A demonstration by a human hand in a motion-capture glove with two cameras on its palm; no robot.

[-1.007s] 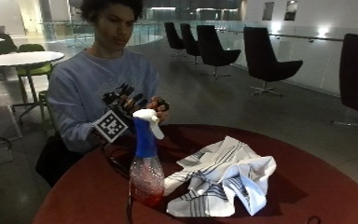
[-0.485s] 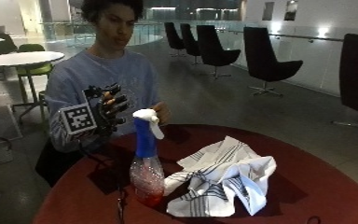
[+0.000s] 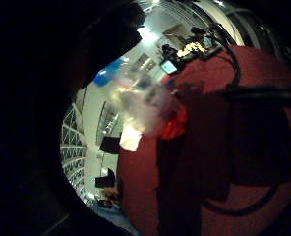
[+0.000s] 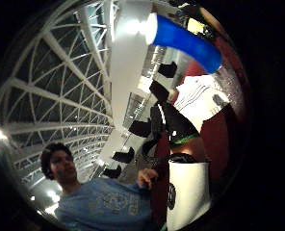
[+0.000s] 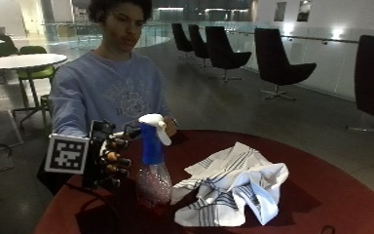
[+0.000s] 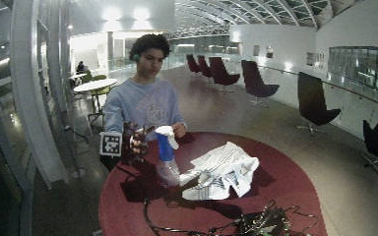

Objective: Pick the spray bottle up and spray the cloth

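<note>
I see a round red tabletop (image 5: 343, 195) in a big hall with dark chairs (image 5: 274, 66). My gloved right hand (image 5: 109, 161) hangs relaxed, grasping nothing, just beside the spray bottle (image 5: 153, 168); the cloth (image 5: 229, 187) lies nearby.

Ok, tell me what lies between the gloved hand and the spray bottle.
Nothing: in the outside view the hand sits just beside the spray bottle, only a narrow bare gap between.

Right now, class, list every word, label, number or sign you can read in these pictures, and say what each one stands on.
No text can be read.
Sweatshirt: a pale chest print, too blurred to read.
Spray bottle: no label shows.
Striped cloth: dark stripes only, no lettering.
Wall frames: too small to read.
</note>
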